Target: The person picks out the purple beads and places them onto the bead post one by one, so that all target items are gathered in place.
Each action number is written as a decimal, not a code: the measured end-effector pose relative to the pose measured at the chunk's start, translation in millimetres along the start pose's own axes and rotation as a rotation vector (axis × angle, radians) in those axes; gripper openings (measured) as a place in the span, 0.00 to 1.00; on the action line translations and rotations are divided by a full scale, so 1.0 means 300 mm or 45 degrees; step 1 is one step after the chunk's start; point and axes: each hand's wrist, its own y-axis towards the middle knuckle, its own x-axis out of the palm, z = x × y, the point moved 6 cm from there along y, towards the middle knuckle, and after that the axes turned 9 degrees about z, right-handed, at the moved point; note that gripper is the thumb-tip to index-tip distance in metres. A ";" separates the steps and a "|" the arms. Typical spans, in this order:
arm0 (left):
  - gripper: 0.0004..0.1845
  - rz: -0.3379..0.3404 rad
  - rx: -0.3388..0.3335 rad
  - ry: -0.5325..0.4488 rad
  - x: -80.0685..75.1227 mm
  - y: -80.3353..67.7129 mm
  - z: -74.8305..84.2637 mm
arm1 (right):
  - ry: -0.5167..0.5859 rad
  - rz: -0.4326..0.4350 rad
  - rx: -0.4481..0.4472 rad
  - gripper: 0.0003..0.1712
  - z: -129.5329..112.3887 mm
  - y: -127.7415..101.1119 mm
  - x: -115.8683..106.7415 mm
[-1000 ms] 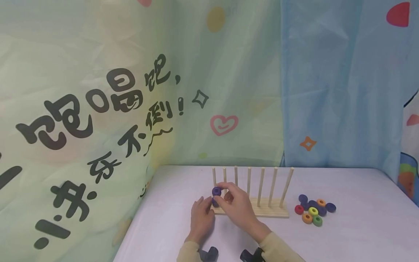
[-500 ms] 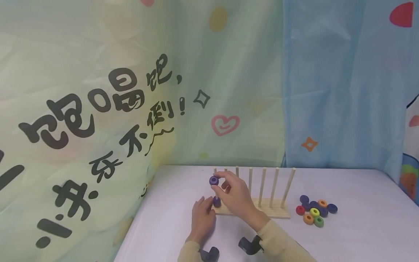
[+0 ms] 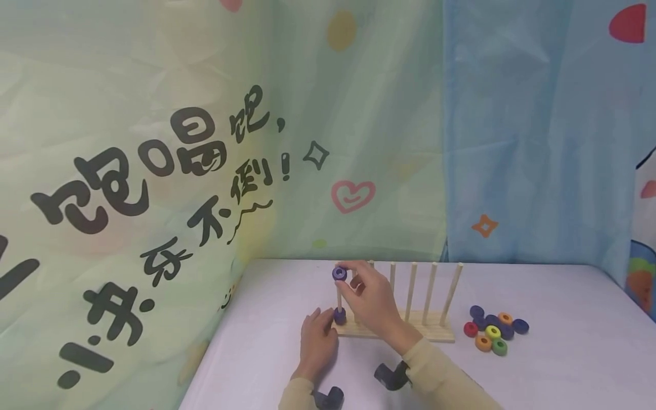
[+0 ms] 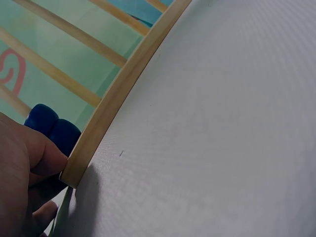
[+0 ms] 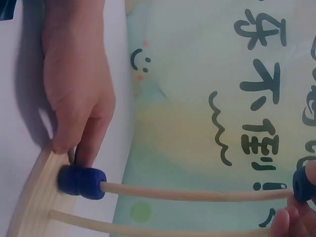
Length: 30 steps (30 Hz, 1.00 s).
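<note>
A wooden peg rack (image 3: 430, 332) stands on the table with a row of upright pegs. My left hand (image 3: 318, 341) grips the left end of its base, with the thumb at the corner in the left wrist view. Two dark blue-purple beads (image 5: 82, 181) sit stacked at the foot of the leftmost peg, close to the left fingers. My right hand (image 3: 376, 299) pinches another purple bead (image 3: 339, 274) between thumb and index finger at the top of that same peg. Whether the peg's tip is inside its hole I cannot tell.
Right of the rack lies a loose cluster of beads: several purple ones, a red bead (image 3: 470, 329), a yellow bead (image 3: 493, 332), a green bead (image 3: 499, 347) and orange ones (image 3: 483, 343). Printed curtains (image 3: 353, 142) hang behind the white-covered table (image 3: 574, 341).
My right hand has risen with the pinched bead, from low on the leftmost peg to its top, where the bead has shifted slightly right. The left hand keeps its place on the base.
</note>
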 end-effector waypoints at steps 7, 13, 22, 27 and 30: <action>0.23 -0.040 -0.028 -0.018 0.003 0.002 -0.004 | 0.025 0.013 0.068 0.18 0.017 0.021 -0.006; 0.23 -0.032 -0.028 -0.022 0.005 0.000 -0.002 | 0.022 0.085 0.057 0.18 0.015 0.034 -0.004; 0.23 0.009 0.010 -0.020 0.002 -0.002 0.002 | -0.045 0.130 0.121 0.18 0.028 0.051 0.008; 0.23 0.028 0.025 -0.023 -0.002 -0.002 0.005 | -0.026 0.088 0.178 0.18 0.027 0.059 0.019; 0.24 0.011 0.011 -0.021 -0.002 -0.002 0.003 | -0.040 0.071 0.198 0.18 0.026 0.060 0.021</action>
